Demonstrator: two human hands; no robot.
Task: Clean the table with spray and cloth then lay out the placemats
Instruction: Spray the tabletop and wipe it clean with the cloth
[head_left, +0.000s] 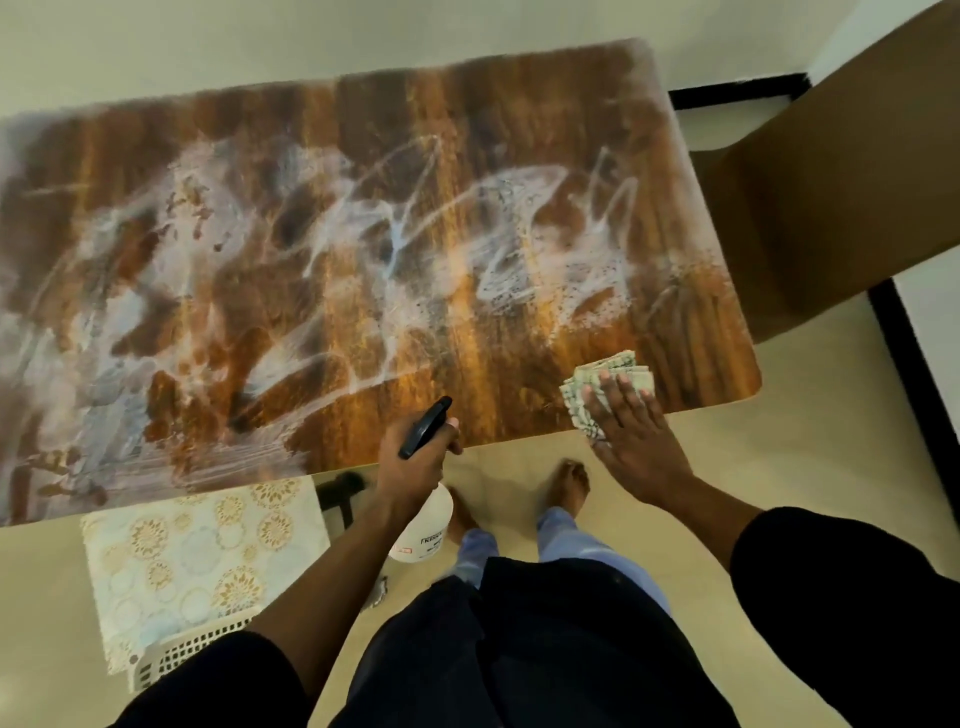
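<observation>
While the left grip (415, 462) curled round the spray bottle (422, 525) at the desk's (363, 234) near edge, black nozzle aimed up-right, body hanging down, its label was partly hidden and unreadable. Right grip (631, 421), fingers flat, pressed the cloth (602, 371) near the desk's right corner. Patterned placemats (197, 551) lay in a basket (182, 654) below.

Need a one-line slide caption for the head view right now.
Left hand grips spray bottle; right hand presses cloth on streaked table.

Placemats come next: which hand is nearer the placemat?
Left. The left hand holds the spray bottle just right of the placemat; the right hand presses the cloth farther right.
</observation>
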